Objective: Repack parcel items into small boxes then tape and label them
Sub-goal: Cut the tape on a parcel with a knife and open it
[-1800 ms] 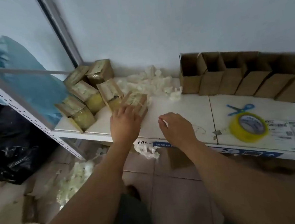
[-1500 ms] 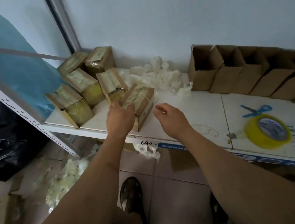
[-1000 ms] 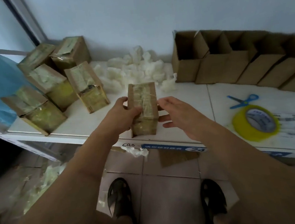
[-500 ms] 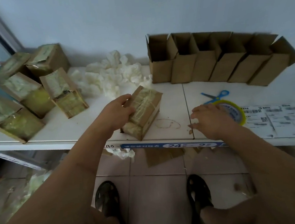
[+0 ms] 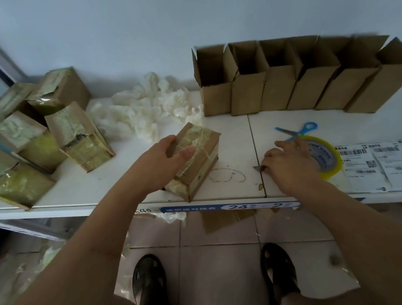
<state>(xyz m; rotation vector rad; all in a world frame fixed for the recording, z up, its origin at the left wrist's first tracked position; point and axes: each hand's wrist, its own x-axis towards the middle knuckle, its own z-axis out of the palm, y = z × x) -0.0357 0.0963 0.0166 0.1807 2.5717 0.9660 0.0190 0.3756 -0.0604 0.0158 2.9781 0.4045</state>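
A: At the front edge of the surface (image 5: 232,135), your left hand (image 5: 159,166) grips the taped box (image 5: 196,162), thumb across its top and fingers curled over the far side. It lies at an angle, one corner just past the lip. Why hold it there?

B: Probably to steady it. You pin the box so it can't slide while the other hand fetches a tool.

A: And your right hand (image 5: 290,167)?

B: It lies over the near rim of the yellow tape roll (image 5: 325,157), fingers bent down toward the surface. A small grey point (image 5: 257,168) shows at your fingertips; whether you pinch it or only touch it, I cannot tell.

A: The blue scissors (image 5: 297,130) lie just behind the roll, untouched.

B: The labels (image 5: 376,165) lie right of the roll, and the open empty boxes (image 5: 285,80) stand in a row along the wall, mouths up, ready to fill. The opened parcels (image 5: 38,141) and white packing (image 5: 151,110) sit at the left, clear of your working space.
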